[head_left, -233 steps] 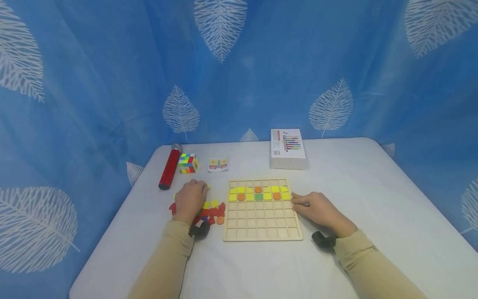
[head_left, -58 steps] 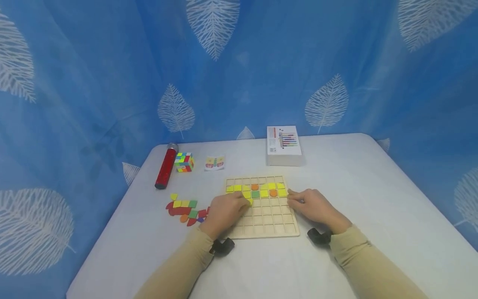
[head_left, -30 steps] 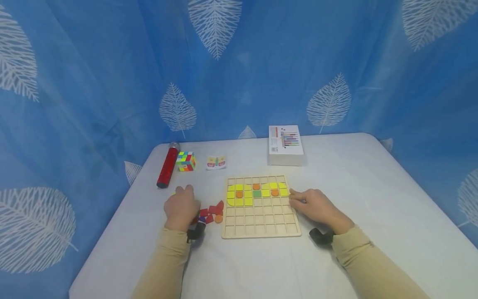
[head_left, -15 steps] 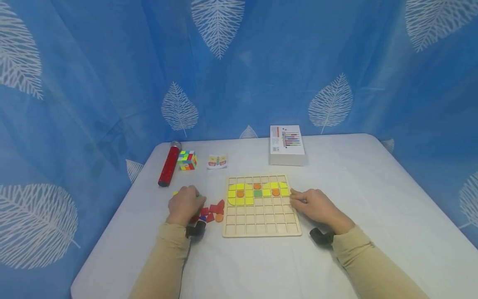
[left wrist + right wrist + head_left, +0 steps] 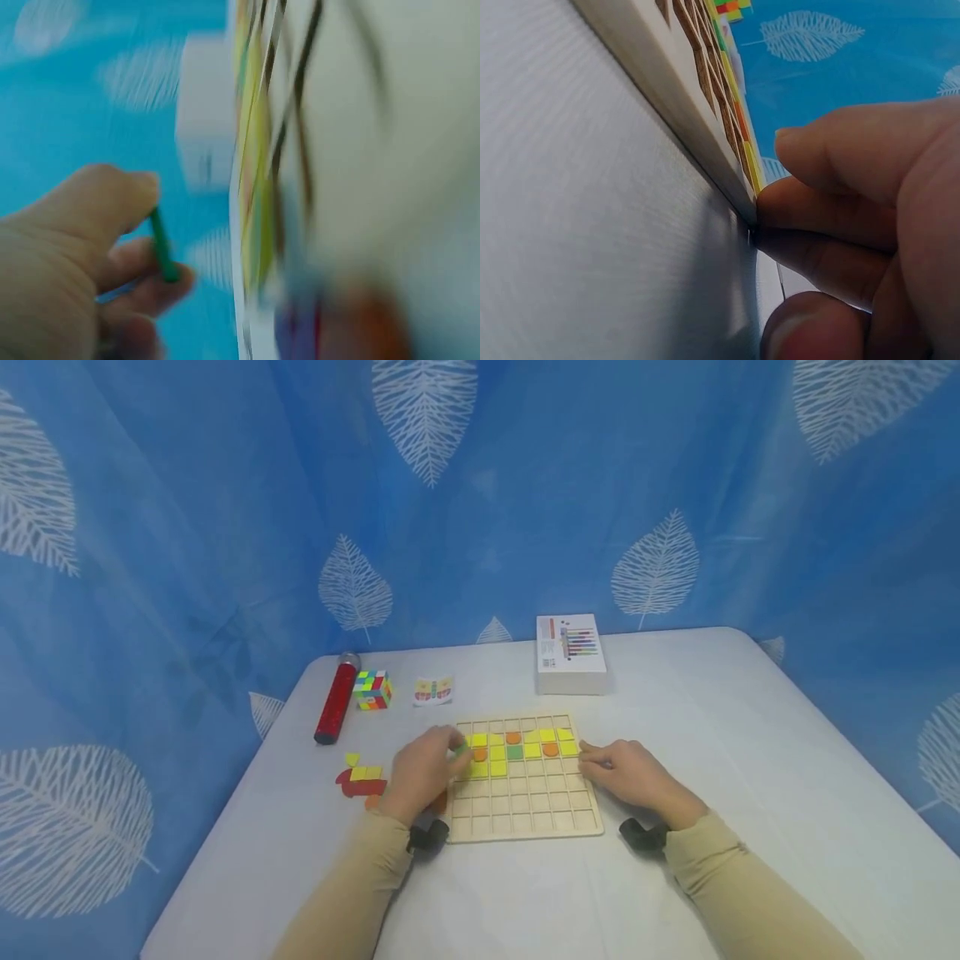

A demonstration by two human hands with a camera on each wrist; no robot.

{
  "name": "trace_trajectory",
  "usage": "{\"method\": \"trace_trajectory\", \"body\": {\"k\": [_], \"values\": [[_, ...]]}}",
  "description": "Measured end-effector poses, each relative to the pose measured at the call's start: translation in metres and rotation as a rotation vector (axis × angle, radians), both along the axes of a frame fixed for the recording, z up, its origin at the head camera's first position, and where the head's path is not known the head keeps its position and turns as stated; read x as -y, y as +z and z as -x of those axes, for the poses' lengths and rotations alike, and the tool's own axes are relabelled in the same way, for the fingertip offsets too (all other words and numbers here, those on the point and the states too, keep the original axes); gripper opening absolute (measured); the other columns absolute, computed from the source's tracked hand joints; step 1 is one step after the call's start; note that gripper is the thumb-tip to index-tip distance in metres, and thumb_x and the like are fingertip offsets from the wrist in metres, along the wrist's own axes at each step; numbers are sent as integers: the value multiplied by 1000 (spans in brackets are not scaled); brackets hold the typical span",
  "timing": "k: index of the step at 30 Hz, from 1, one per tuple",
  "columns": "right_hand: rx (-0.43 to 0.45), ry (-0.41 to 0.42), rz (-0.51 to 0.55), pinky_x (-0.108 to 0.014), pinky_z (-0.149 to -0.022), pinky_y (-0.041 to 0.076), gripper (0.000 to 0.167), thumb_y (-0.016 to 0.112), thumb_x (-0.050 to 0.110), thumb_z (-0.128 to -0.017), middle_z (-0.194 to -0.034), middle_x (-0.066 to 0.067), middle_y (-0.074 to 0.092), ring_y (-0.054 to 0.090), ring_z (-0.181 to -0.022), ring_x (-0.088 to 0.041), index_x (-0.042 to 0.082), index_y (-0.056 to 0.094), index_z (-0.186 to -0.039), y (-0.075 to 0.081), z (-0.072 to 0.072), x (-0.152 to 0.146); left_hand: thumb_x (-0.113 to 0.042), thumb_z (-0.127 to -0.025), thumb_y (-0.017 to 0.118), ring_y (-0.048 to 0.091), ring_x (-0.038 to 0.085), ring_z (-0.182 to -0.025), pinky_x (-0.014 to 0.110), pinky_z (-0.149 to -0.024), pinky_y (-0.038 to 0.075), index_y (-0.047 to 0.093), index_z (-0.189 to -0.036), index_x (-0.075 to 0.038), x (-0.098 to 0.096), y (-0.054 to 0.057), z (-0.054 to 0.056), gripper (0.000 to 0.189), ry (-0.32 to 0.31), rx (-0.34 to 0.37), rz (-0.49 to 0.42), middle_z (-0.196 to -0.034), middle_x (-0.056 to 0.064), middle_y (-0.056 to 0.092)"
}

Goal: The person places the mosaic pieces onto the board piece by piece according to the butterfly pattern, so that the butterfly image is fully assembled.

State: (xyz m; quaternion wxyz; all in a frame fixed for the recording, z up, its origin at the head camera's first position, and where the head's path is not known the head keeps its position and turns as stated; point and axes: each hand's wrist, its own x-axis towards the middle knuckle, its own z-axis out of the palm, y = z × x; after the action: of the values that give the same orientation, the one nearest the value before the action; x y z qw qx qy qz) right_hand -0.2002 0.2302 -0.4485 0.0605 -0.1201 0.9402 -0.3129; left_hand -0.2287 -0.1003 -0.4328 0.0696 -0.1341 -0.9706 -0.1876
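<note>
In the left wrist view, a small green tile (image 5: 161,246) sits between the thumb and fingers of my left hand (image 5: 426,768), which overlaps the left edge of the wooden grid board (image 5: 525,800) in the head view. Yellow tiles (image 5: 498,768), orange discs (image 5: 513,737) and another green square (image 5: 513,752) fill cells in the board's upper part. At the board's right edge, my right hand (image 5: 633,775) rests its fingertips (image 5: 776,202) against the side, the thumb clear of the wood.
Loose red (image 5: 363,787) and yellow pieces lie left of the board, partly hidden by the left arm. Behind stand a red cylinder (image 5: 337,702), a puzzle cube (image 5: 372,690), a picture card (image 5: 432,691) and a white box (image 5: 572,681).
Yellow tiles have been added on the board's left side. In the last half second my left hand has come right from the loose pieces with the green tile. My right hand stays at the edge.
</note>
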Motion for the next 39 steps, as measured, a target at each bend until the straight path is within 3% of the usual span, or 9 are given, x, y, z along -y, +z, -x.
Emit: {"method": "trace_trajectory", "body": {"k": [3, 5, 11, 14, 19, 24, 33, 36, 39], "values": [[5, -6, -3, -57, -113, 40, 35, 63, 30, -101, -146, -12, 58, 49, -139, -41, 9, 72, -127, 0, 0, 2, -39, -93, 76, 62, 10, -70, 25, -60, 51, 76, -108, -20, -24, -2, 2, 24, -183, -168, 72, -100, -5, 73], [1, 3, 3, -58, -113, 40, 34, 63, 30, -101, -146, -12, 58, 49, -139, -42, 8, 72, -127, -1, 0, 3, -38, -93, 76, 62, 8, -67, 23, -55, 48, 77, -109, -23, -36, -6, 4, 22, -257, -226, 113, -99, -6, 73], [-8, 25, 16, -58, -112, 40, 33, 63, 29, -102, -145, -13, 59, 50, -138, -42, 9, 73, -125, -2, -2, 9, -39, -94, 74, 67, 9, -84, 24, -65, 51, 80, -111, -28, -48, -15, 0, 21, -330, -96, 193, -104, -7, 73], [-7, 14, -6, -57, -112, 41, 34, 62, 30, -102, -145, -11, 59, 51, -138, -41, 9, 72, -127, -2, -2, 6, -41, -96, 72, 64, 8, -84, 22, -66, 50, 79, -111, -28, -48, -19, 0, 21, -359, -90, 205, -103, -9, 73], [-4, 9, -10, -57, -112, 40, 35, 63, 30, -101, -146, -10, 58, 50, -139, -40, 9, 72, -128, -1, 0, 3, -42, -95, 73, 60, 7, -80, 21, -65, 48, 79, -111, -26, -49, -17, -1, 23, -355, -130, 184, -101, -9, 72], [-20, 14, -4, -57, -112, 40, 34, 63, 29, -101, -145, -11, 59, 50, -138, -41, 8, 72, -127, -2, 1, 2, -35, -95, 73, 60, 4, -77, 19, -65, 48, 80, -101, -28, -47, -17, -1, 12, -379, -143, 196, -98, -12, 74], [-28, 8, 1, -58, -112, 40, 36, 64, 30, -100, -144, -11, 60, 50, -138, -41, 7, 72, -127, -4, 1, 2, -33, -97, 71, 71, 5, -93, 23, -75, 56, 81, -102, -30, -48, -21, -1, 11, -401, -146, 189, -106, -13, 75], [-10, 2, 10, -58, -113, 39, 36, 64, 30, -101, -145, -10, 59, 49, -139, -41, 7, 72, -127, -4, 1, 1, -34, -98, 68, 71, 7, -92, 25, -70, 55, 81, -101, -29, -45, -15, -2, 14, -337, -140, 144, -106, -12, 74], [-4, 8, 13, -58, -113, 39, 36, 63, 29, -101, -145, -11, 59, 49, -139, -41, 6, 72, -127, -4, 0, 0, -35, -96, 68, 72, 12, -93, 29, -69, 55, 81, -104, -27, -34, -6, 0, 17, -173, -144, 105, -108, -8, 75]]}}
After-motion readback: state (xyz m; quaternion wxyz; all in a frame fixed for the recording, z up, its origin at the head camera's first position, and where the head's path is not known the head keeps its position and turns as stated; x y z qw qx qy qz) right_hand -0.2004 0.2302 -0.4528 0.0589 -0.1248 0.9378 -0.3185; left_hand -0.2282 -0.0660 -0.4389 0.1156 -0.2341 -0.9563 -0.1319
